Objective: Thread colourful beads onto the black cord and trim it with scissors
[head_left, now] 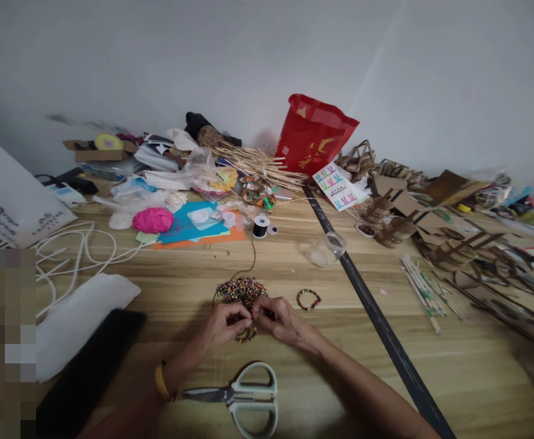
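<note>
A strand of coloured beads (245, 334) is being worked between the two hands, which are brought together just in front of a heap of loose beads (241, 289) on the wooden surface (321, 366). The step in hand is judged to be threading or knotting at the strand's end, since a thin black cord (252, 256) is seen running from the heap up to a small spool (260, 225) farther back.

The left hand (227, 324) is curled closed, its fingertips pinched on the strand, part of which curves out below the fingers. The right hand (279, 318) is likewise closed in a pinch, meeting the left at the fingertips; whether it holds the cord's end or a single bead cannot be told, the spot being too small and hidden by the fingers.

The next move is judged to call for fine fingertip control: the cord has to be kept taut and the beads prevented from slipping off the free end.

A finished beaded bracelet (309, 299) lies just right of the hands, and a pair of scissors (243, 396) lies near the forearms, untouched. A clear jar (328, 249) rests on its side farther back.
</note>
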